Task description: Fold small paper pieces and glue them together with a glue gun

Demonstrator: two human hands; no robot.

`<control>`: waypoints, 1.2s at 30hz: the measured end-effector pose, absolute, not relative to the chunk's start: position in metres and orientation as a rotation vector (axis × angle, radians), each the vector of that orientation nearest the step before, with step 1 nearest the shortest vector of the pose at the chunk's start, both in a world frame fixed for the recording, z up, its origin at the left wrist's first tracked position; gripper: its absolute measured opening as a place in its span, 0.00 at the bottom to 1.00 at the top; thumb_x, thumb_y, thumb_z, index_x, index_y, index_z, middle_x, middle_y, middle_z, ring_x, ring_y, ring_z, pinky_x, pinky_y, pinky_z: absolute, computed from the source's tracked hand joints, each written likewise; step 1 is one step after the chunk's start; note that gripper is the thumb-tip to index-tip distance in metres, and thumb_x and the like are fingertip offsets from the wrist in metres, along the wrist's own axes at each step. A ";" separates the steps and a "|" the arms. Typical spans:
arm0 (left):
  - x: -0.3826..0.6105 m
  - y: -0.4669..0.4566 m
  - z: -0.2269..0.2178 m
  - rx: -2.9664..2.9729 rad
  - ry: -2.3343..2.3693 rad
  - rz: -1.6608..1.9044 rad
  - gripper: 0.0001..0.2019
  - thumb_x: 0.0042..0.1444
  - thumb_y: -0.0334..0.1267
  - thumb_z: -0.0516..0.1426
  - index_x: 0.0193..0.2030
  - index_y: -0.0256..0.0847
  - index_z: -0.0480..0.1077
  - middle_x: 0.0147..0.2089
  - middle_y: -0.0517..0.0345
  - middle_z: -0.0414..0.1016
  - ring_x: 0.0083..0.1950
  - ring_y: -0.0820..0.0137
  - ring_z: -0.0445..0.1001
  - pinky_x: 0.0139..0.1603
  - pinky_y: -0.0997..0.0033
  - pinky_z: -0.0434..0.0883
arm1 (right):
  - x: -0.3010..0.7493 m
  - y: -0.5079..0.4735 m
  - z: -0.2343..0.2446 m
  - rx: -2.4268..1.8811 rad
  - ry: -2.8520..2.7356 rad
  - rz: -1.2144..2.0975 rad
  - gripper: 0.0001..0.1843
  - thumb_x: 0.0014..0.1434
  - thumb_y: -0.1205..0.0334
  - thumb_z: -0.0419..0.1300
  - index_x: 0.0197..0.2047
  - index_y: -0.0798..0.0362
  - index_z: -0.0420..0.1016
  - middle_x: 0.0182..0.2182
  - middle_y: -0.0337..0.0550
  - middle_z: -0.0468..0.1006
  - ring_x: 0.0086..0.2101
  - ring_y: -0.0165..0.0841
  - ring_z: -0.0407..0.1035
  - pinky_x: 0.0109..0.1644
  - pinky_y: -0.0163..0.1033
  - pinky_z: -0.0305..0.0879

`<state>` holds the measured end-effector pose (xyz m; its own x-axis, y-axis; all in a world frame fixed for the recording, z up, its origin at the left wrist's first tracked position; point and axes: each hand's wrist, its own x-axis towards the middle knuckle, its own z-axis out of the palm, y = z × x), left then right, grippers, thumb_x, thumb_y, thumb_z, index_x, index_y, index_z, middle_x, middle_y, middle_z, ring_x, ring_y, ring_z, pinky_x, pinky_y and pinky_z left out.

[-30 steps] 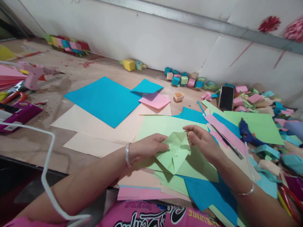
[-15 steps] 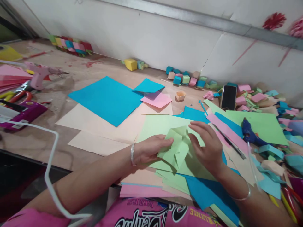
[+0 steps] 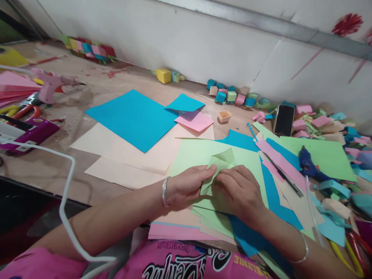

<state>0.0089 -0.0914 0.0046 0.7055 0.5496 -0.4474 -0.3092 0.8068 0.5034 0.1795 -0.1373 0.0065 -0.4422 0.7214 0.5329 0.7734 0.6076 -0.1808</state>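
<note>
A small folded piece of light green paper [image 3: 222,159] is held up above the table between both hands. My left hand [image 3: 190,181] grips its left side, thumb on top and fingers beneath. My right hand [image 3: 240,190] is closed over its lower right part, with the fingertips pinched at the paper and partly hidden. Under the hands lies a larger light green sheet [image 3: 190,155]. Blue, pink and cream sheets stick out around it, with a blue sheet [image 3: 133,120] farther left.
Pink [image 3: 48,83] and blue [image 3: 306,161] glue guns lie left and right. A phone [image 3: 284,120] leans among folded paper pieces at the right. Small paper boxes [image 3: 231,97] line the wall. A white cable [image 3: 68,182] crosses by my left arm.
My right hand has moved down and left onto the green paper, its fingers going from spread to pinched. The paper has turned in my left hand, and the view has shifted slightly.
</note>
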 end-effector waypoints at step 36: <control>0.006 -0.074 0.009 0.515 0.800 0.752 0.13 0.55 0.32 0.60 0.47 0.33 0.70 0.37 0.49 0.78 0.34 0.67 0.76 0.35 0.68 0.72 | 0.184 -0.145 0.008 -0.826 -2.530 -0.425 0.06 0.58 0.69 0.61 0.37 0.47 0.74 0.40 0.39 0.78 0.42 0.35 0.66 0.48 0.46 0.60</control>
